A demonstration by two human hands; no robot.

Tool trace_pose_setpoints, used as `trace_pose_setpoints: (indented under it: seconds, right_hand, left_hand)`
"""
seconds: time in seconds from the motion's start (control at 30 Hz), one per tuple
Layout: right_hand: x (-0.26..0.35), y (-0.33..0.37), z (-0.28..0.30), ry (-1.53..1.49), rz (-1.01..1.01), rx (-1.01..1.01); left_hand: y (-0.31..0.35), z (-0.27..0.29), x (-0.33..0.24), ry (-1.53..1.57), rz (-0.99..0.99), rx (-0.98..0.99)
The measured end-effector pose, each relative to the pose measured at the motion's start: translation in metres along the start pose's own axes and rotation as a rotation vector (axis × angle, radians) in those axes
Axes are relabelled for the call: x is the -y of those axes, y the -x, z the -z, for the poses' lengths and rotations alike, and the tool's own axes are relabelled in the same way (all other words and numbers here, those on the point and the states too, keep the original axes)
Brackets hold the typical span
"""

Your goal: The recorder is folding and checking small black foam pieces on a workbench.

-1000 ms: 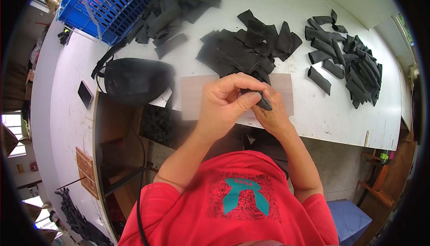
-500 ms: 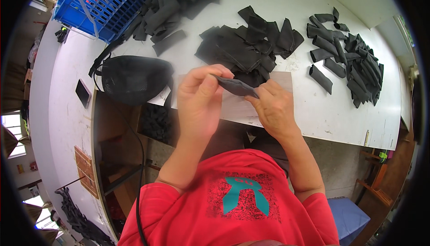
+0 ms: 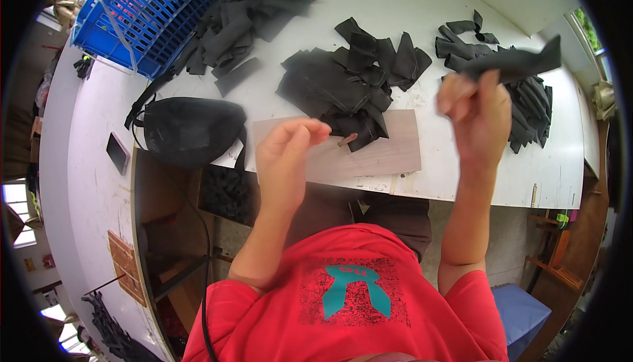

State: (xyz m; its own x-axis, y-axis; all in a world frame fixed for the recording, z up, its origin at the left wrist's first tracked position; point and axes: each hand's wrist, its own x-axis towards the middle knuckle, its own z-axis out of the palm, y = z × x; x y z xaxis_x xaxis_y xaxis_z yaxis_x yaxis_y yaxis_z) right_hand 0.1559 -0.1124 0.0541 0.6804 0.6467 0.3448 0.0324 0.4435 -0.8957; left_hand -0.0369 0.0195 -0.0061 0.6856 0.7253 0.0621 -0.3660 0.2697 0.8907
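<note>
My right hand [image 3: 480, 115], smeared by motion, pinches a black fabric piece [image 3: 527, 64] over the right side of the table. The piece stretches rightward from the fingertips, its far end bent up. Below and behind it lies a pile of rolled black fabric pieces [image 3: 529, 115]. My left hand [image 3: 285, 157] hovers over the left part of a pale wooden board [image 3: 395, 154], its fingers loosely curved and nothing visible in them. Flat black fabric pieces with light stitching [image 3: 330, 85] are heaped just beyond the board. A small brown stick-like thing [image 3: 347, 140] rests among their near edge.
A black mesh bag [image 3: 191, 131] sits left of the board, with a phone [image 3: 118, 153] beyond it. At the back left, a blue plastic basket [image 3: 142, 19] stands beside more black fabric strips [image 3: 244, 22]. An open drawer [image 3: 227, 194] of dark pieces is under the table edge.
My right hand has carried the black fabric piece from above the board to the right-hand pile. My left hand has let go of it and stayed near the board.
</note>
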Motion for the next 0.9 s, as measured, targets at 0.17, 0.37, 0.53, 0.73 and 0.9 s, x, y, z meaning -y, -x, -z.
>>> trace_pose_setpoints:
  seconds: [0.17,0.37,0.53,0.73,0.9]
  right_hand:
    - [-0.052,-0.033,0.077,0.643,-0.37,-0.495]
    - [-0.144,-0.052,0.075,1.298,-0.37,-0.423]
    - [-0.139,-0.059,0.084,1.096,-0.369,-0.464]
    - [-0.069,0.002,0.036,-0.189,-0.532,-0.44]
    - [-0.044,0.063,0.0,-0.434,-0.659,-0.451]
  left_hand:
    - [0.006,0.009,0.009,-0.011,0.209,-0.007]
    - [0.021,0.007,0.021,-0.056,0.373,0.07]
    - [0.032,0.001,0.026,-0.057,0.455,0.207]
    - [0.038,-0.025,0.032,-0.217,0.367,0.239]
    - [0.028,-0.056,0.027,-0.102,0.246,0.188]
